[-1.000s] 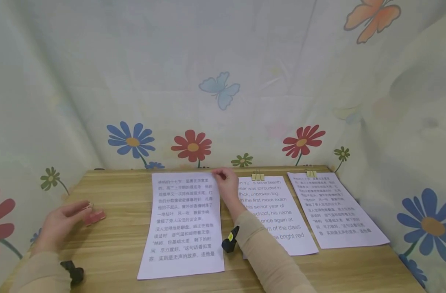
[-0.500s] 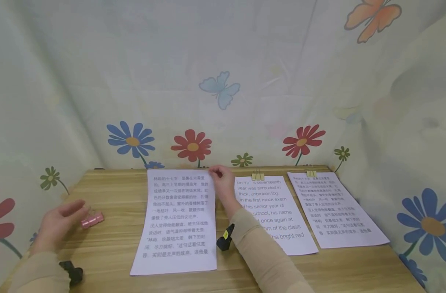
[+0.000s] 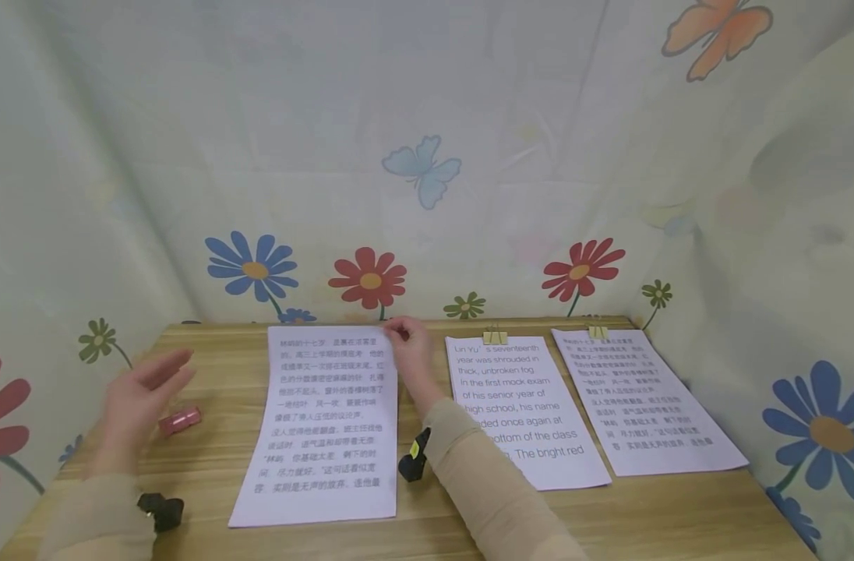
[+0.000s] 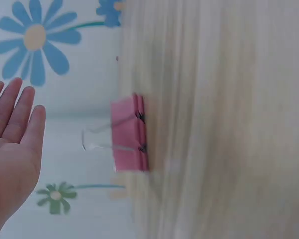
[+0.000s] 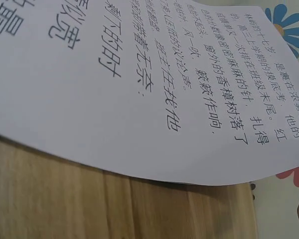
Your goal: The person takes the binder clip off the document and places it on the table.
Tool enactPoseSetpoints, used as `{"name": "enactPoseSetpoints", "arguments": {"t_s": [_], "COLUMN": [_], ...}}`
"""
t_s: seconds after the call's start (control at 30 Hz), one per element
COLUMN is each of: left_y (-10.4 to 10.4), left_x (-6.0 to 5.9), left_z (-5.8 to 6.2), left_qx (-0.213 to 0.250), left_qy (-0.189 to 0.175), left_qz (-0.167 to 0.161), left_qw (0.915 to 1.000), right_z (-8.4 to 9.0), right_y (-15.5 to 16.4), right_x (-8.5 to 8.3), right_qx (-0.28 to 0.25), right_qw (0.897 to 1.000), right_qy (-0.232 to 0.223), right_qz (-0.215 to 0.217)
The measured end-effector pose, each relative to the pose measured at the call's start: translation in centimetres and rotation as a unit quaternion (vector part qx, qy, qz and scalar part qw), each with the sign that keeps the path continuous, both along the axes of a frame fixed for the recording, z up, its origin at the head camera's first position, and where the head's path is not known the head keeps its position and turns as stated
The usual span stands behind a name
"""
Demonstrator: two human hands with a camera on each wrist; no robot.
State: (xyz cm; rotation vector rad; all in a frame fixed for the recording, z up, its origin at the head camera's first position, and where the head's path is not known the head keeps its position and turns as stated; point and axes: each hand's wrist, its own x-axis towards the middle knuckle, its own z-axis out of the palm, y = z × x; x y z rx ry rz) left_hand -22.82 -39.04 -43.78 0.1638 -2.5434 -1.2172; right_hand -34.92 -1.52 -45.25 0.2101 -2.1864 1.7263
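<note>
From where I stand, it all turns on the left hand [image 3: 146, 393] and the pink binder clip [image 3: 180, 421] beside it. The clip rests on the tabletop [image 3: 209, 467], just to the near side of the left fingertips and on the palm's side. The left fingers reach out rightward, nearly straight and a little spread, with nothing between them, and I see a gap between them and the clip. The clip's long axis runs mostly left to right, its right end slightly farther from the person, so it lies roughly along the line of the fingers. Seen from the left wrist, its wire handles [image 4: 92, 144] stick out crosswise to that length, toward the curtain [image 4: 77, 139].

The right hand [image 3: 409, 354] is the farther one, away at the top of the printed sheet [image 3: 322, 436], with thumb and finger pinching its upper right corner. That sheet lies to the clip's right, clearly apart from it, its long axis running away from the person and its top edge by the back of the tabletop. Seen from the right wrist, its near side edge bows up off the wood. I'd judge the clip within easy reach of the left hand only.
</note>
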Motion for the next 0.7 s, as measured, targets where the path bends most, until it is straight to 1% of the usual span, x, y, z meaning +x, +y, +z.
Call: {"name": "enactPoseSetpoints", "arguments": {"t_s": [0.17,0.33,0.43,0.5,0.57,0.63,0.7], "left_y": [2.3,4.4,5.5,6.3,7.1,7.8,8.4], "left_x": [-0.3,-0.2,0.1,0.4,0.7,0.9,1.1], "left_z": [0.8,1.5,1.9,2.2,2.4,2.3,2.3], "left_qx": [-0.002,-0.003,0.002,0.005,0.013,0.009,-0.001], "left_qy": [0.049,0.051,0.048,0.054,0.063,0.07,0.074], "left_qz": [-0.043,-0.068,-0.087,-0.1,-0.118,-0.132,-0.138], "left_qw": [0.9979,0.9963,0.9951,0.9935,0.991,0.9888,0.9877], "right_z": [-0.2,-0.4,-0.4,-0.4,-0.4,-0.3,-0.3], "right_y": [-0.9,-1.7,-2.2,-2.5,-2.6,-2.7,-2.8], "right_x": [-0.1,-0.1,-0.1,-0.1,-0.1,-0.2,-0.3], "right_qx": [-0.016,-0.001,0.009,0.012,0.012,0.014,0.021], "right_qw": [1.0,1.0,1.0,1.0,1.0,1.0,1.0], "right_qy": [0.007,-0.003,-0.011,-0.013,-0.012,-0.007,-0.008], "right_qz": [-0.007,-0.019,-0.021,-0.021,-0.021,-0.019,-0.018]}}
